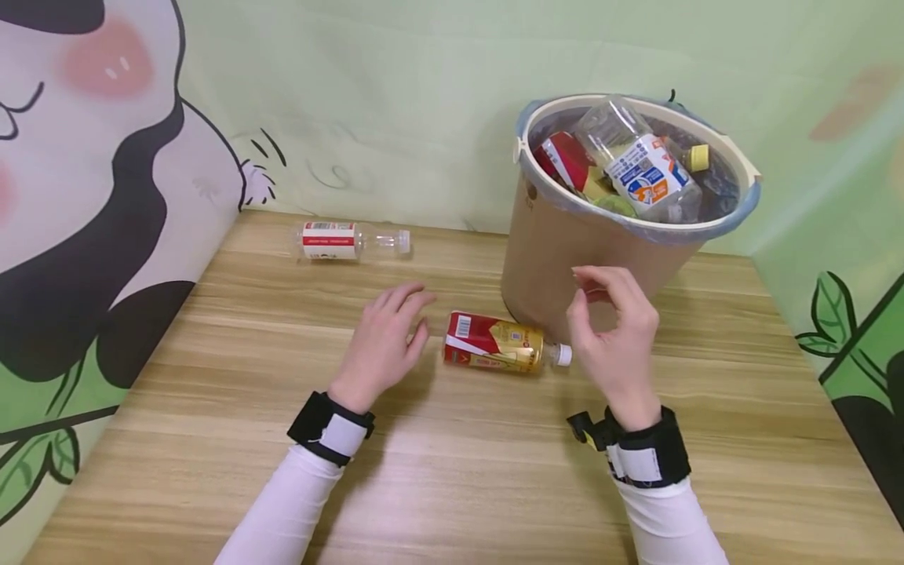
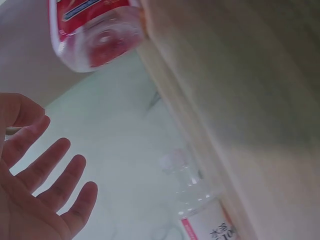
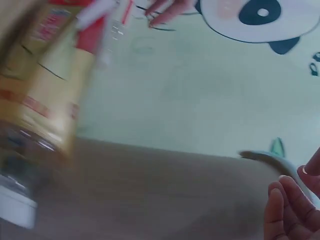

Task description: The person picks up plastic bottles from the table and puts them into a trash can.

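Note:
A bottle with a red and gold label [image 1: 494,343] and a white cap lies on its side on the table, between the two hands. Just left of its base is my left hand [image 1: 381,339], fingers spread and slightly bent, holding nothing. Beyond the cap end, my right hand [image 1: 613,337] hovers in front of the bin; its thumb and index finger bend toward each other with nothing visible between them. In the right wrist view the red and gold bottle [image 3: 52,85] is blurred. The left wrist view shows its clear base [image 2: 107,42] apart from the fingers.
A brown bin [image 1: 558,251] with a bag-lined white rim stands at the back right, filled with several bottles, including a clear one [image 1: 639,169] on top. Another clear bottle with a red and white label [image 1: 332,241] lies near the table's back edge, by the wall.

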A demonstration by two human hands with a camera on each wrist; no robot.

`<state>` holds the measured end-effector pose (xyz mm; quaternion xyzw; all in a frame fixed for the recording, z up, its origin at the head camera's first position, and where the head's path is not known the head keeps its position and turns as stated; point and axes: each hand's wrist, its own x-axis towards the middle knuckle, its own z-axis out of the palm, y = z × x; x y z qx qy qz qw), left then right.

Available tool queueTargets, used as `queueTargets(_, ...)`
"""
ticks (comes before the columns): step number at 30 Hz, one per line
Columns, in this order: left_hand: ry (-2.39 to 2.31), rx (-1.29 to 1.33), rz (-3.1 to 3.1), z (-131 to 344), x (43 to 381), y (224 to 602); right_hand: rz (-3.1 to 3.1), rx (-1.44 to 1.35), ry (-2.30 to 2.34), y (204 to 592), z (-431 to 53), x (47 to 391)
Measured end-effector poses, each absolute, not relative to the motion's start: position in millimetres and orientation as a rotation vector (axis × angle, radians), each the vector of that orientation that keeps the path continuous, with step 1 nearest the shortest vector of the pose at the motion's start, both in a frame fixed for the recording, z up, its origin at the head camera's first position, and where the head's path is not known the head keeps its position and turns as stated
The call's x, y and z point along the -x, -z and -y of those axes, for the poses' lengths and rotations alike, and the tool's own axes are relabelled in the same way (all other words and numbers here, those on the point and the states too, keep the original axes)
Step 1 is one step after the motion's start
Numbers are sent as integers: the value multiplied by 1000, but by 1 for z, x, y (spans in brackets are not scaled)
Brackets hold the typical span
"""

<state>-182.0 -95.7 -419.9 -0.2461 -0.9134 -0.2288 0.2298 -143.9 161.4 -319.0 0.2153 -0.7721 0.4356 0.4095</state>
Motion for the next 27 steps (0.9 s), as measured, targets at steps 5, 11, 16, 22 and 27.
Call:
queueTargets(5, 613, 661, 2545, 99, 186, 428, 2068, -596, -1107, 351, -160, 155)
queueTargets(11, 595, 642, 2571, 103, 187, 435, 2230, -619, -1110, 382, -163, 168)
queueTargets(16, 572, 624, 2613, 106, 186, 436, 2359, -658, -1064, 390, -161, 168)
queueTargets(22, 549, 634, 2638, 106, 185, 434, 2546, -708, -939, 394, -161, 167)
queueTargets(27, 538, 658, 2645, 105, 183, 430, 2627, -761, -846, 398, -160, 168)
